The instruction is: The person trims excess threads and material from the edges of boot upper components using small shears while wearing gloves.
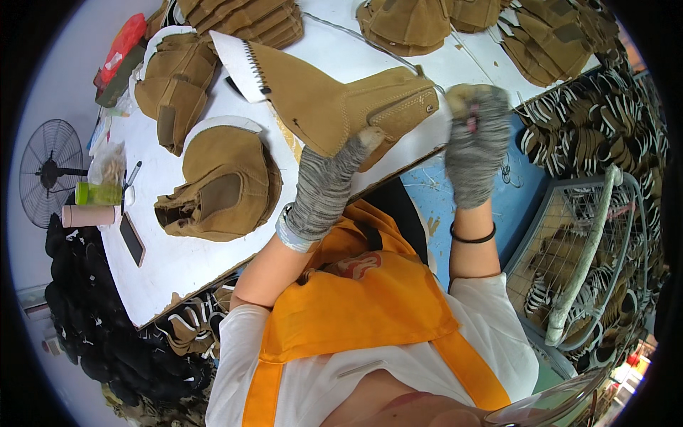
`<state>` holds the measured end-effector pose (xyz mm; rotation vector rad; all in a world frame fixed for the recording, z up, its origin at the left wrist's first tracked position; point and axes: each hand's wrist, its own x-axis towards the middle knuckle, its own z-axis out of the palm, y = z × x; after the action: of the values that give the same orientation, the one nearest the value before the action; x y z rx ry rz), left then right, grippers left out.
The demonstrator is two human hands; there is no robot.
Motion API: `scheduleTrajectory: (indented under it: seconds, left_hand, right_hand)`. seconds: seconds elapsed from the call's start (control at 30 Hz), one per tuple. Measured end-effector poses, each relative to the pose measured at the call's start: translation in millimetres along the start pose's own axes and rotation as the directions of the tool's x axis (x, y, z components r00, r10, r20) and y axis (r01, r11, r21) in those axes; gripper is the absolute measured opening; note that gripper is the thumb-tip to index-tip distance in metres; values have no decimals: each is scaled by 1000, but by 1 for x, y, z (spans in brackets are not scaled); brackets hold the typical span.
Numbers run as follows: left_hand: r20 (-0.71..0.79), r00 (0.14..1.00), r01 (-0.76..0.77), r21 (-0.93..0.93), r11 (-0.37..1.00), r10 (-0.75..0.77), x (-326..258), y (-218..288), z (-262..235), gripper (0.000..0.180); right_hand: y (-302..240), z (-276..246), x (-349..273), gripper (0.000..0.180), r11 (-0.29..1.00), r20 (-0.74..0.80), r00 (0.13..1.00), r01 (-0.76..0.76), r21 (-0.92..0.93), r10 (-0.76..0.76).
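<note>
— Where is the boot upper?

— Above the middle of the frame, lifted over the white table. The left hand, in a grey knit glove, grips its lower edge, fingers closed on the tan suede. Its white toothed end points to the upper left.

— And the right hand?

— Also gloved, at the upper's right end near the stitched tab; whether it grips cannot be told.

— What lies around?

— More tan uppers: a stack at centre left, another pile above it, more along the top. A phone and a green jar sit at left, a fan beyond. A wire basket stands at right.
</note>
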<state>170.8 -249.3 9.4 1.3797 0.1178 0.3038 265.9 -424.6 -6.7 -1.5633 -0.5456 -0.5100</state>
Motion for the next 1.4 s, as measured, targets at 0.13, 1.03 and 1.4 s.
scheduleTrajectory:
  seconds: [0.13,1.03,1.4]
  left_hand:
    - [-28,999,20,-203,979,-27,4,7,5,41]
    - [192,981,84,-356,931,-15,8,-45,-54,67]
    - [325,940,337,-819,465,-109,10,-11,-20,66]
  right_hand:
    - [19,-46,26,24,975,-284,951,-169,-142,124]
    - [-5,13,-23,57,324,536,491,-867,379,687]
    - [-45,0,-15,45,118,639,585,-777,619,500]
